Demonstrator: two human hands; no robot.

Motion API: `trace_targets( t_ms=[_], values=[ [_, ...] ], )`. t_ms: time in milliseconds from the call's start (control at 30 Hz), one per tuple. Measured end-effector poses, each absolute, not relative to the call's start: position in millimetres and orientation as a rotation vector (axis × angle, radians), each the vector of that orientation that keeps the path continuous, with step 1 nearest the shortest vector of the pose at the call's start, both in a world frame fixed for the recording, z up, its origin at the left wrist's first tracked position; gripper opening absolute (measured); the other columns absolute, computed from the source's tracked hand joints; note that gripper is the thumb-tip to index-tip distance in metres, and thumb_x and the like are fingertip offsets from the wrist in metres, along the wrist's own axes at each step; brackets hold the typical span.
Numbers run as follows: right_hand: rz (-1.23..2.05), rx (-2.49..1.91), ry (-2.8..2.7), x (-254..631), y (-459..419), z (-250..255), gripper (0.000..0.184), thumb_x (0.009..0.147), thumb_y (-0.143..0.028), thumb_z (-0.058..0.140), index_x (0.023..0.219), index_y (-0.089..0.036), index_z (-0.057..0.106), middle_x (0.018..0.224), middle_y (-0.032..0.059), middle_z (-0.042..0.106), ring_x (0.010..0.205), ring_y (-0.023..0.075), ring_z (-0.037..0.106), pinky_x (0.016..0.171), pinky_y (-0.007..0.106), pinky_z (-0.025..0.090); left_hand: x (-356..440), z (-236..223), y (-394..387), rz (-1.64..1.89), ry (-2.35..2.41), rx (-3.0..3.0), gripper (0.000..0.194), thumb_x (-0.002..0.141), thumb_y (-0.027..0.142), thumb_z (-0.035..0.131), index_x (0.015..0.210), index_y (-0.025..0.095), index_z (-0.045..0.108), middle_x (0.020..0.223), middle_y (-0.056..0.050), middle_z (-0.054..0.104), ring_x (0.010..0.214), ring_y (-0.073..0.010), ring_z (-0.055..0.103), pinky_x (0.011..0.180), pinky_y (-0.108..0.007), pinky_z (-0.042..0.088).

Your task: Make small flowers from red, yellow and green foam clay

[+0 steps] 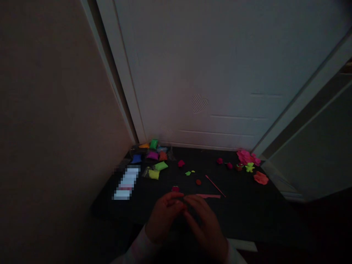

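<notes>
My left hand (165, 216) and my right hand (203, 222) meet fingertip to fingertip over the front of the dark table. Both are curled, thumbs bent toward the index fingers. Whatever is pinched between them is small, reddish at most, and too dark to make out. Just beyond my left fingers lies a small crimson clay piece (175, 189). A flat pink plastic tool (210, 196) lies past my right fingertips, and a thin pink stick (216, 186) slants behind it. A small red-orange disc (198, 182) and a green clay bit (188, 173) rest farther back.
Several coloured clay packets (152, 155) crowd the table's back left, near a blurred-out pale rectangle (127, 182). At the back right are pink flower-like pieces (244, 157), a yellow bear figure (249, 167) and a coral piece (261, 178). A white panel (176, 73) rises behind the table (247, 212).
</notes>
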State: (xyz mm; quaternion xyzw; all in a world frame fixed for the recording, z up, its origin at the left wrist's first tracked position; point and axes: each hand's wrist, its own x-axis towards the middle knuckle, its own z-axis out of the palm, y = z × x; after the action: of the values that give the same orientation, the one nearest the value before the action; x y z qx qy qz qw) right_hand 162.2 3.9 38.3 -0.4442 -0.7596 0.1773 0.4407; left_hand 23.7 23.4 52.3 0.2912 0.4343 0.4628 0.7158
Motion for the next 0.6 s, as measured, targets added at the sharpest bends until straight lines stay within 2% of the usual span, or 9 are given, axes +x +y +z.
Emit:
trace_targets(
  t_ms=[100, 167, 267, 367, 467, 533, 600],
  values=[
    [0.440, -1.163, -1.850, 166.2, 3.4, 30.3, 0.028, 0.078, -0.019, 0.050, 0.106, -0.022, 0.053, 0.103, 0.0058, 0.061, 0.099, 0.0161, 0.056, 0.082, 0.028, 0.050, 18.7, 49.8, 24.4, 1.085, 1.077, 0.690, 0.018, 0.057, 0.024, 0.069, 0.063, 0.012, 0.057, 0.051, 0.001, 0.060, 0.051, -0.0090, 0.053, 0.055, -0.022, 0.040],
    [0.436, -1.205, -1.827, 168.5, 4.3, 26.3, 0.026, 0.079, -0.020, 0.050, 0.104, -0.023, 0.054, 0.103, 0.0051, 0.061, 0.099, 0.0162, 0.056, 0.082, 0.029, 0.049, 16.2, 49.1, 25.7, 1.128, 1.121, 0.678, 0.017, 0.058, 0.024, 0.069, 0.062, 0.012, 0.058, 0.051, 0.001, 0.060, 0.051, -0.0091, 0.053, 0.055, -0.022, 0.040],
    [0.445, -1.238, -1.810, 170.4, 6.2, 22.7, 0.023, 0.080, -0.022, 0.049, 0.102, -0.023, 0.056, 0.102, 0.0048, 0.062, 0.099, 0.0161, 0.056, 0.083, 0.030, 0.049, 13.4, 47.8, 28.5, 1.160, 1.090, 0.571, 0.019, 0.059, 0.025, 0.069, 0.070, 0.012, 0.062, 0.068, -0.003, 0.067, 0.060, -0.0114, 0.059, 0.062, -0.025, 0.044],
    [0.444, -1.254, -1.794, 171.5, 7.5, 19.2, 0.022, 0.080, -0.023, 0.048, 0.101, -0.023, 0.056, 0.102, 0.0048, 0.062, 0.099, 0.0161, 0.056, 0.083, 0.030, 0.049, 10.9, 43.9, 31.6, 1.167, 0.978, 0.479, 0.027, 0.060, 0.024, 0.069, 0.085, 0.013, 0.064, 0.093, -0.009, 0.067, 0.081, -0.0181, 0.062, 0.077, -0.031, 0.045],
    [0.428, -1.270, -1.774, 172.4, 8.1, 14.5, 0.022, 0.080, -0.024, 0.048, 0.101, -0.023, 0.056, 0.102, 0.0051, 0.062, 0.098, 0.0164, 0.057, 0.083, 0.030, 0.049, 8.8, 38.2, 33.9, 1.196, 0.906, 0.454, 0.032, 0.058, 0.018, 0.070, 0.088, 0.011, 0.064, 0.100, -0.011, 0.065, 0.099, -0.0201, 0.056, 0.087, -0.028, 0.041],
    [0.426, -1.278, -1.767, 172.9, 8.7, 11.7, 0.022, 0.080, -0.024, 0.048, 0.100, -0.023, 0.057, 0.101, 0.0052, 0.062, 0.098, 0.0169, 0.057, 0.082, 0.030, 0.049, 8.0, 35.1, 34.8, 1.206, 0.916, 0.444, 0.031, 0.057, 0.017, 0.071, 0.087, 0.011, 0.065, 0.097, -0.010, 0.066, 0.098, -0.0178, 0.056, 0.086, -0.023, 0.041],
    [0.431, -1.287, -1.759, 173.5, 9.5, 9.9, 0.021, 0.080, -0.024, 0.048, 0.099, -0.023, 0.058, 0.100, 0.0054, 0.063, 0.097, 0.0173, 0.057, 0.082, 0.031, 0.050, 7.8, 33.3, 35.2, 1.195, 0.960, 0.426, 0.027, 0.057, 0.019, 0.072, 0.081, 0.012, 0.065, 0.085, -0.006, 0.068, 0.083, -0.0139, 0.061, 0.075, -0.020, 0.046]
  ],
)
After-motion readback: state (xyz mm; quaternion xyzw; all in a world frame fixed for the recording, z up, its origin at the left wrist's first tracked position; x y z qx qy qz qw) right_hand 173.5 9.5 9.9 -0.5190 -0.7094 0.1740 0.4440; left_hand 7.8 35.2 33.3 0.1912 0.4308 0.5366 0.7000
